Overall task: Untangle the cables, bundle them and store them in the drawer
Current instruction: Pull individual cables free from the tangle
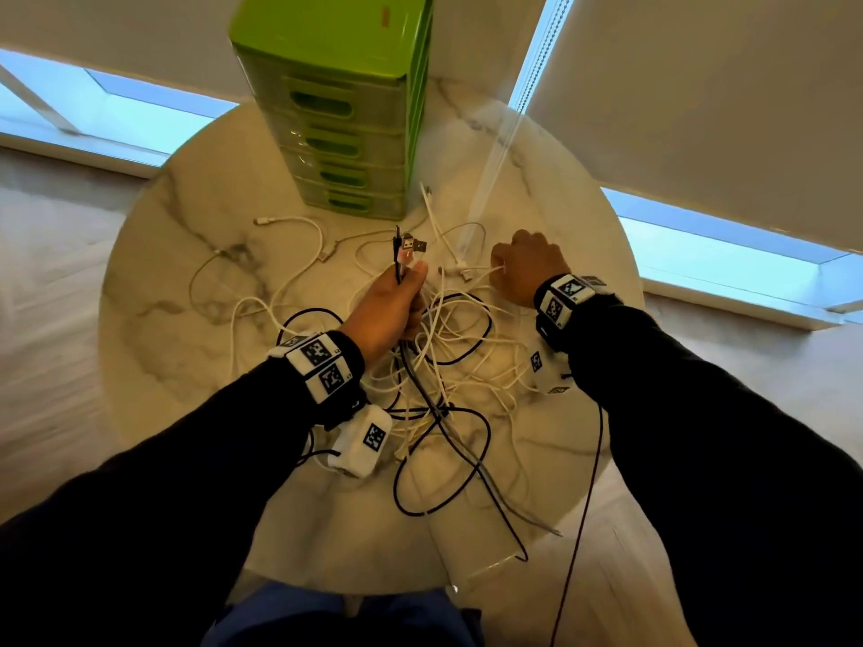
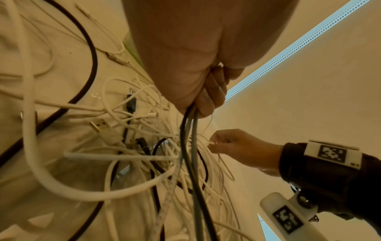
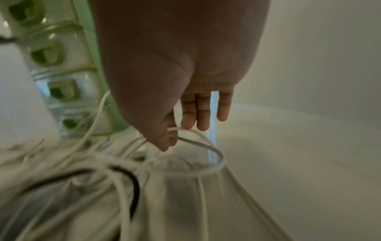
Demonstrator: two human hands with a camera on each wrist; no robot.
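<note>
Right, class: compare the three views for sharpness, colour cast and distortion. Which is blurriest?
Right wrist view is blurriest: the cables smear, though the right hand reads fairly clearly. Left wrist view is sharper but has a yellow-orange cast over the left hand. Head view is the clearest, though its wide lens bends the green drawer unit and the table rim.

Both arms reach forward in dark sleeves, each wrist wrapped in a band with black-and-white markers. The left hand [image 1: 390, 303] is raised, thumb on top, its fingers [image 2: 212, 96] curled tight round a few cable ends [image 1: 407, 247] that stick up past the thumb. The right hand [image 1: 525, 268] sits further forward, knuckles up, palm down. Its thumb and forefinger seem to pinch a thin white cable [image 3: 198, 143], though the wrist view is blurred; the other fingers [image 3: 203, 112] hang loosely downward.
</note>
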